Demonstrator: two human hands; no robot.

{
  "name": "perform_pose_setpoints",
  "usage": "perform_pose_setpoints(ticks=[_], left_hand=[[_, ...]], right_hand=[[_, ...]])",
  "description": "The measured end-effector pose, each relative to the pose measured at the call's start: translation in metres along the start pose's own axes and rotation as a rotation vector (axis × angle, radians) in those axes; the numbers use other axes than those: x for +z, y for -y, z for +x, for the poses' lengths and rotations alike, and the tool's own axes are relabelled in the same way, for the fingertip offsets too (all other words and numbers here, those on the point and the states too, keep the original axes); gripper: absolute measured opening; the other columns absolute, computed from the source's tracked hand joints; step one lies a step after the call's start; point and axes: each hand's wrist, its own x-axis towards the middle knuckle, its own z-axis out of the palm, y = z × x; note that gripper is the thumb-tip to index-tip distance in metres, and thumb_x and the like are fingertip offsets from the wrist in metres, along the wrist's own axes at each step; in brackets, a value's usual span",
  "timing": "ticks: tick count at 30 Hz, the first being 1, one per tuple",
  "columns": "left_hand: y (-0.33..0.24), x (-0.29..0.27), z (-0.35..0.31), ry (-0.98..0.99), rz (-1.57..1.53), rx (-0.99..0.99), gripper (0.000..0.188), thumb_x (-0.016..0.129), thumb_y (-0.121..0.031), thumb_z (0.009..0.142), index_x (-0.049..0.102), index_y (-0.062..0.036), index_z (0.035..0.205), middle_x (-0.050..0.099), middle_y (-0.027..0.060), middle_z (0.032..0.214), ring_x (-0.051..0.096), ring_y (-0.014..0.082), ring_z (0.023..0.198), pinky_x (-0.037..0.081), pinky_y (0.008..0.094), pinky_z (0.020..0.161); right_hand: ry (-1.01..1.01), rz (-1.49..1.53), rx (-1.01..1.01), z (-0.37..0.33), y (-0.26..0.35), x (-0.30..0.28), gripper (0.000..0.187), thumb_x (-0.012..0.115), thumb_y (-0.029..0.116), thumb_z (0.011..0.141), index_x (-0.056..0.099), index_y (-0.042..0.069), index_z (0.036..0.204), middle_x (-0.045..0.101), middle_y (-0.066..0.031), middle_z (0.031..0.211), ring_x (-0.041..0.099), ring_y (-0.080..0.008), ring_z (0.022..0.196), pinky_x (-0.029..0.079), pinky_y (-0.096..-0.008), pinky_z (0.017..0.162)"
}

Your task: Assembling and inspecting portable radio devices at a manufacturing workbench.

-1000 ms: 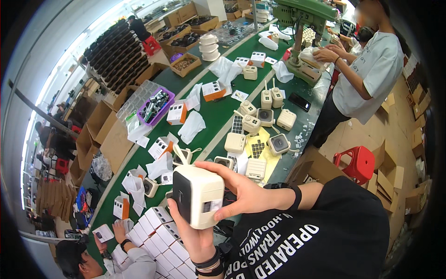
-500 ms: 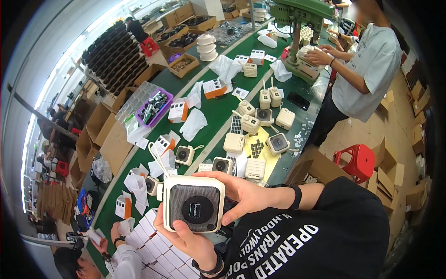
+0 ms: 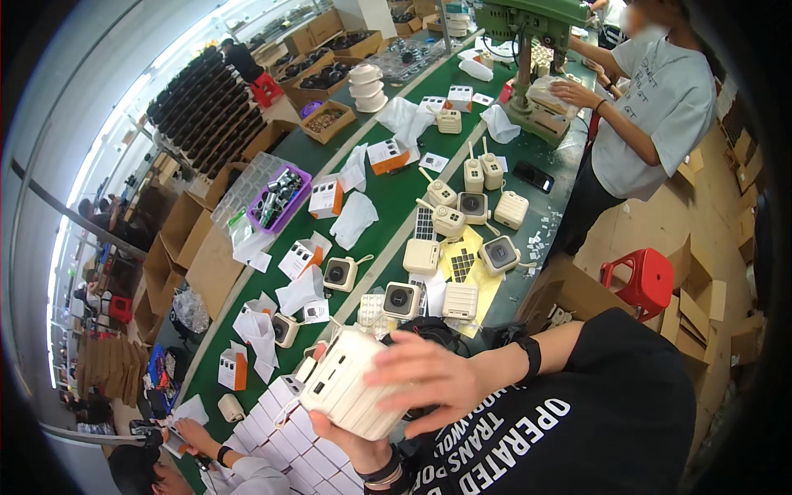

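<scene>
Your left hand point(image 3: 355, 444) grips the cream portable speaker point(image 3: 342, 384), your right hand point(image 3: 429, 381), fingers apart, overlapping its right side.

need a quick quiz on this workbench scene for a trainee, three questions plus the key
1. Multiple choice: what does the person's left hand hold?
A) a dark phone
B) a cream device with a ribbed side
C) a white cardboard box

2. True or false: in the picture, the purple basket lies to the left of the green drill press.

3. Fill in the blank: the plastic stool near the right edge of the picture is coloured ____.

Key: 1 B; 2 true; 3 red.
</scene>
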Motion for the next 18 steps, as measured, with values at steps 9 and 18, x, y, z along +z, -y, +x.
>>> perform_pose_setpoints(ticks=[9, 18], left_hand=[[0.016, 0.01, 0.012, 0.084, 0.119, 0.072, 0.083, 0.045, -0.06, 0.075, 0.024, -0.0104, 0.137, 0.039, 0.0212, 0.129, 0.048, 0.0362, 0.111, 0.043, 0.049, 0.091], [0.035, 0.04, 0.025, 0.051, 0.324, -0.073, 0.079, 0.035, -0.06, 0.076, 0.027, -0.0105, 0.137, 0.041, 0.0233, 0.126, 0.048, 0.0362, 0.111, 0.044, 0.0461, 0.091]], right_hand=[[0.091, 0.445, 0.634, 0.018, -0.014, -0.033, 0.063, 0.063, 0.025, 0.082, 0.035, 0.001, 0.132, 0.045, -0.0149, 0.124, 0.043, -0.0227, 0.115, 0.035, -0.0326, 0.095], [0.075, 0.429, 0.873, 0.003, -0.028, -0.067, 0.066, 0.069, 0.033, 0.074, 0.043, 0.008, 0.129, 0.049, -0.0063, 0.099, 0.043, -0.0156, 0.086, 0.039, -0.0256, 0.075]])
